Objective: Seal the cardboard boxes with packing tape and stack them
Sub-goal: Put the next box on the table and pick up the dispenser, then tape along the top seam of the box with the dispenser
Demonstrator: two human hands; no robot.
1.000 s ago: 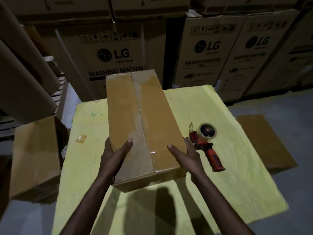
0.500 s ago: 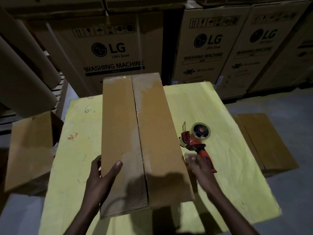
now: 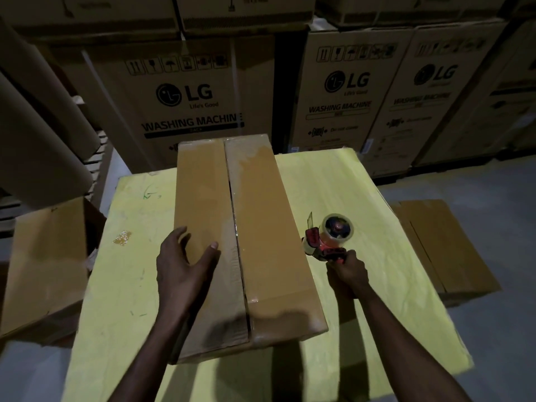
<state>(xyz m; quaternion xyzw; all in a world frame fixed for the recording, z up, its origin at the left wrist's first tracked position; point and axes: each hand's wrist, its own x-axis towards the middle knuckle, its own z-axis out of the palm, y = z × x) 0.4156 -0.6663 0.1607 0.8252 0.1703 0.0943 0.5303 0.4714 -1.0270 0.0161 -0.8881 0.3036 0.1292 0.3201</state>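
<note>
Right now your left hand [image 3: 185, 265] lies open, fingers spread, on the left flap of the long cardboard box [image 3: 261, 227]. The box sits on the yellow tabletop [image 3: 348, 192] directly between your two hands, its centre seam running away from you. Your right hand [image 3: 346, 271] is curled round the red handle of the tape dispenser [image 3: 330, 236], just right of the box, with the tape roll ahead of your knuckles. Left of your left hand, off the tabletop, stands a second box [image 3: 46, 262]. Right of your right hand, a third box [image 3: 443, 245] lies on the floor.
</note>
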